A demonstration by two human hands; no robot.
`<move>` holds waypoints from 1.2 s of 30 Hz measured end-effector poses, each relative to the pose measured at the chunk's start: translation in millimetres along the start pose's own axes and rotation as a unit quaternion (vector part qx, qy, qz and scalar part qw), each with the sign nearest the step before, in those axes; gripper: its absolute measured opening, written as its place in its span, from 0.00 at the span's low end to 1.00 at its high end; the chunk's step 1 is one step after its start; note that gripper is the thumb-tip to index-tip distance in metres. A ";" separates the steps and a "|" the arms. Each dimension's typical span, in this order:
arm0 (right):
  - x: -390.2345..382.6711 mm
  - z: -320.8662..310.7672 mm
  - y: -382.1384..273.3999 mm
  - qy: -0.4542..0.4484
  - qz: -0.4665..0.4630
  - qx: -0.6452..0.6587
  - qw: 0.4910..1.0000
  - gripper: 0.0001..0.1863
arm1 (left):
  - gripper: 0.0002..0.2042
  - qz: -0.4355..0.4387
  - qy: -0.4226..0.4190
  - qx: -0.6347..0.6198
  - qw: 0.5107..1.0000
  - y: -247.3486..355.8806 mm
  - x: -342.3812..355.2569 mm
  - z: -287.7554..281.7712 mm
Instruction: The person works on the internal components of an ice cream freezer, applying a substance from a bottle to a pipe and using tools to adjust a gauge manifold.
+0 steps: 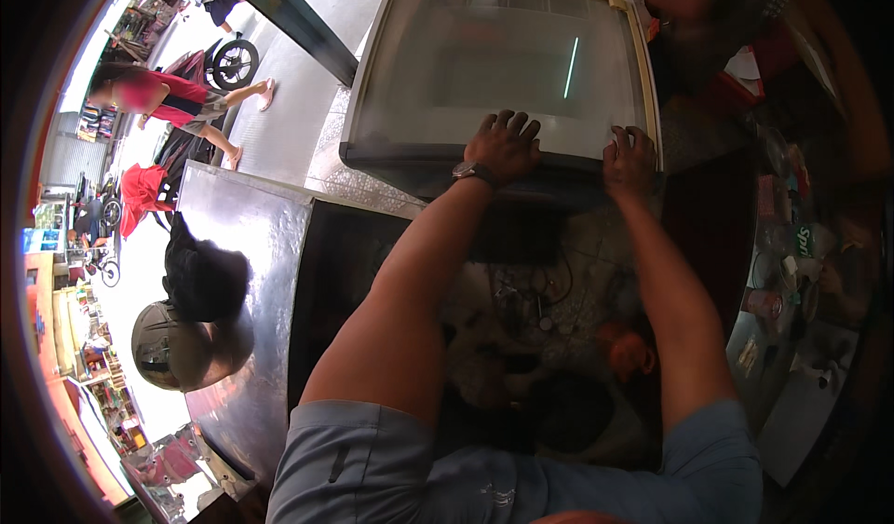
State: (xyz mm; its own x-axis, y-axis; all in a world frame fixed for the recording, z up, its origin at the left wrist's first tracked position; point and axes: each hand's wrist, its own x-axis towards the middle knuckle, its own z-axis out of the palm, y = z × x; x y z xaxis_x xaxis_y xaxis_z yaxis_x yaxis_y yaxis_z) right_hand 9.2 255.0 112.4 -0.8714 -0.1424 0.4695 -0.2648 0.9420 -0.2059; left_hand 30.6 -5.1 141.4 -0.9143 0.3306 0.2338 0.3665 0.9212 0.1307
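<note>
1. The step in hand appears to be handling the glass-topped case, which stands directly ahead of the person; both hands are at its near edge.
2. The left hand, with a watch at its wrist, is open: it lies palm down, fingers spread, over the dark front edge and onto the glass.
3. The right hand is at the near right corner, beside the pale side rail. Its fingers are bent over the edge; whether they grip or merely press cannot be told.
4. The next move probably calls for even pressure from both hands along that edge, if the top is to slide or the case is to shift; which of these applies is unclear.
5. The metal worktop at the left, bearing a helmet and a black bundle, appears to play no part in this step.
</note>
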 end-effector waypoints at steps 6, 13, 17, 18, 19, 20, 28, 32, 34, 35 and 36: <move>-2.3 -2.1 -1.4 -0.007 0.003 -0.011 1.000 0.17 | 0.19 -0.023 -0.037 -0.002 0.999 0.4 0.0 1.7; 0.2 -1.1 -4.1 -0.001 0.013 -0.013 1.000 0.16 | 0.19 -0.007 -0.007 -0.030 0.999 -4.8 -1.7 6.9; 1.6 -4.6 0.1 -0.021 0.027 -0.010 0.999 0.16 | 0.19 -0.005 -0.025 -0.034 0.999 0.5 1.9 2.0; 1.7 -4.5 0.7 -0.018 0.027 -0.008 0.999 0.16 | 0.19 -0.001 -0.027 -0.030 0.999 0.7 1.9 0.5; 2.2 -4.5 1.8 -0.015 0.027 -0.007 1.000 0.16 | 0.19 0.004 -0.029 -0.026 0.999 0.6 2.8 -1.0; 1.2 -4.6 0.6 -0.008 0.024 -0.006 1.000 0.16 | 0.18 0.005 -0.034 -0.033 0.999 0.4 2.0 -2.5; 0.2 0.9 -7.8 0.008 0.043 -0.014 0.999 0.15 | 0.18 0.021 -0.051 -0.056 0.997 -6.9 0.1 -6.7; -0.4 -3.3 -12.9 0.007 0.040 0.003 0.999 0.15 | 0.18 0.026 -0.044 -0.051 0.997 -9.8 -4.1 -5.6; 0.1 -3.8 -10.5 0.010 0.036 0.009 0.999 0.16 | 0.18 0.029 -0.059 -0.044 0.997 -7.2 0.3 -7.0; 1.6 -4.7 -0.6 0.017 0.028 -0.006 0.999 0.16 | 0.18 0.033 -0.051 -0.047 0.997 -1.4 4.7 -5.0; 2.0 -3.8 4.8 0.021 0.021 -0.016 0.999 0.16 | 0.18 0.035 -0.046 -0.046 0.997 -2.6 5.7 -3.8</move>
State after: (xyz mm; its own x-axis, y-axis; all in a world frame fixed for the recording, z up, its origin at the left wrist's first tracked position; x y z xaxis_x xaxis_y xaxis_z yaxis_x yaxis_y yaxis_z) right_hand 7.8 260.4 115.7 -0.8632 -0.0907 0.4967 -0.2145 0.9564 -0.1982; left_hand 25.1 -6.4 146.0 -0.8964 0.4148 0.1562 0.4403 0.8739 0.2058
